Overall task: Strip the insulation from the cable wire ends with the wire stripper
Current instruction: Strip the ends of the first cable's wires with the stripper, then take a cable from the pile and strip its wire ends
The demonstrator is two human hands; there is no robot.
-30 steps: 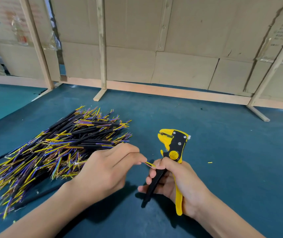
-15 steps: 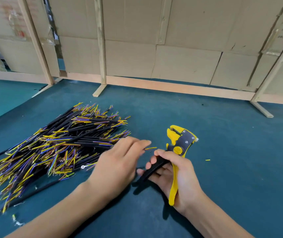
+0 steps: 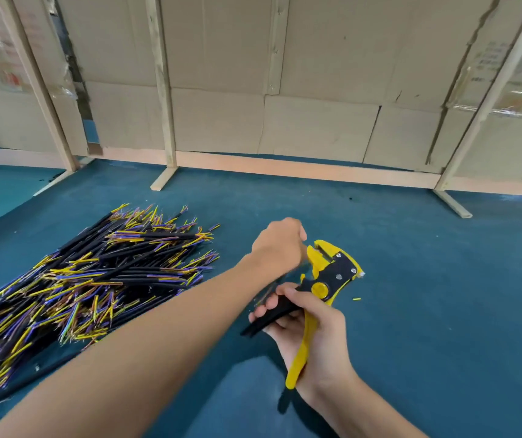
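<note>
My right hand (image 3: pixel 313 330) grips the handles of the yellow and black wire stripper (image 3: pixel 332 270), whose jaws point up and to the left. My left hand (image 3: pixel 277 245) is closed in a fist right against the left side of the jaws. It pinches a thin black cable whose end is hidden between the fingers and the jaws; the hand is blurred. A big pile of short black cables (image 3: pixel 95 279) with yellow, blue and purple wire ends lies on the blue table (image 3: pixel 427 311), to the left of my left forearm.
A small yellow scrap of insulation (image 3: pixel 356 299) lies just right of the stripper. A cardboard wall on wooden posts (image 3: pixel 164 90) closes off the back of the table, with wooden feet (image 3: pixel 452 203) sticking out onto the surface.
My left hand has moved forward and right, from beside the right hand's fingers up to the stripper's jaws. The stripper has tilted a little more to the right.
</note>
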